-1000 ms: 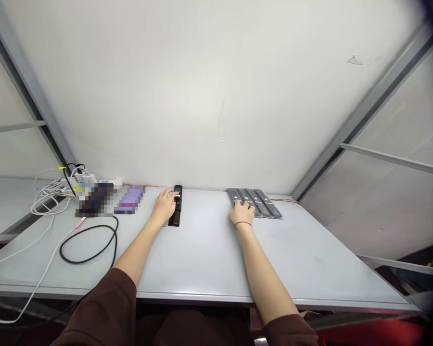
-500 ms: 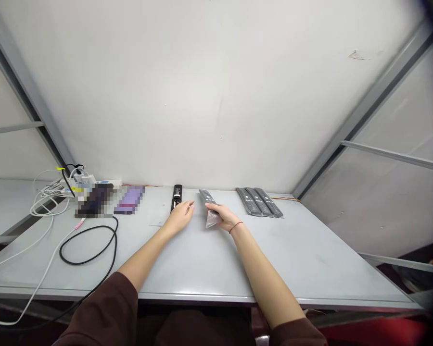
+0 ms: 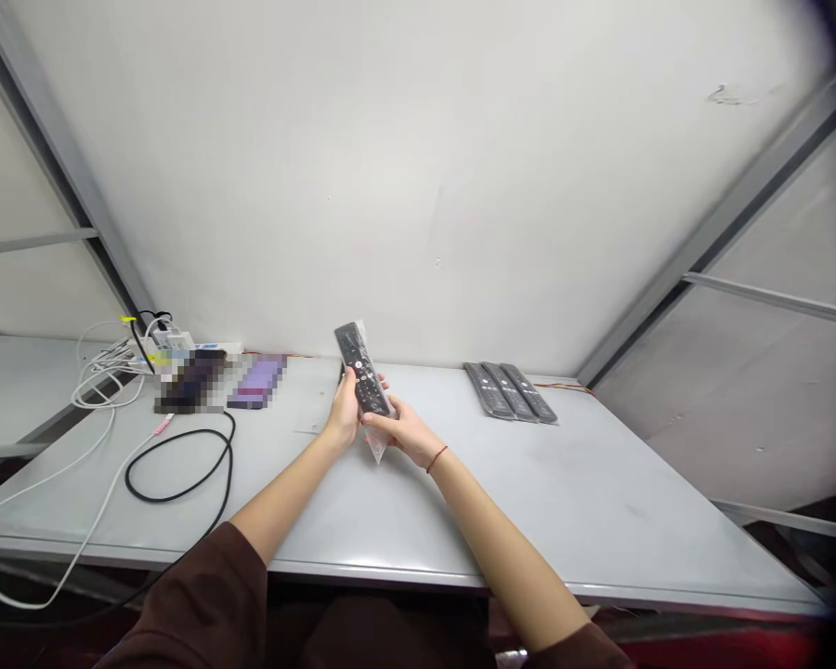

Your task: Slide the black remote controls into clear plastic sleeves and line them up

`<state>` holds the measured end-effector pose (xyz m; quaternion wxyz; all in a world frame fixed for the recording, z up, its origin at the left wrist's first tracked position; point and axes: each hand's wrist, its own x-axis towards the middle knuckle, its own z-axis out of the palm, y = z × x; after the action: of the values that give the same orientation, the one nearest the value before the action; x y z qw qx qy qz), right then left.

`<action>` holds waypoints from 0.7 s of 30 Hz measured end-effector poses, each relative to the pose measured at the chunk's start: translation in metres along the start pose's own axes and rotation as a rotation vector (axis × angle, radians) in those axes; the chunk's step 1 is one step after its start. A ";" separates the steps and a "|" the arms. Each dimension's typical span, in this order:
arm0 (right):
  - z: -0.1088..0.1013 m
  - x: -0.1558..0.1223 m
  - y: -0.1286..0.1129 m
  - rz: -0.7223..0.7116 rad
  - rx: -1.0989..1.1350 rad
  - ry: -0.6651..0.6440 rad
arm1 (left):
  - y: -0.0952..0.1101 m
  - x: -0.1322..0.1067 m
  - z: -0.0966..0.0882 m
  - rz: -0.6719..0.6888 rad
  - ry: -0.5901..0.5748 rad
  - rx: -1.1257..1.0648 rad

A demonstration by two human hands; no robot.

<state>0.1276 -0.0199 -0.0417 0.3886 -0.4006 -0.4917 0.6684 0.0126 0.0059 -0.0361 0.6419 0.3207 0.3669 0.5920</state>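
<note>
Around 12 o'clock, left hand (image 3: 344,411) and right hand (image 3: 410,433) both clutching a bagged remote (image 3: 358,360); three wrapped remotes (image 3: 510,394) chilling at 1 o'clock.

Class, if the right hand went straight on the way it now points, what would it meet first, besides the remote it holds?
Most likely the left hand, which holds the same bagged remote just ahead of the right hand, though depth is hard to judge.
</note>
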 end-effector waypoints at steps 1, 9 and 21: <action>0.000 0.000 0.001 0.010 -0.006 -0.028 | 0.004 0.000 0.000 -0.010 0.010 -0.017; 0.007 0.004 0.016 0.079 -0.008 -0.185 | 0.030 -0.006 -0.002 -0.008 -0.016 -0.144; 0.010 0.002 0.014 0.013 -0.095 -0.182 | 0.038 0.006 -0.013 0.155 -0.018 -0.282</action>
<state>0.1164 -0.0247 -0.0538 0.3186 -0.3593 -0.5536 0.6804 -0.0180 0.0151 -0.0110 0.6364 0.2599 0.2484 0.6824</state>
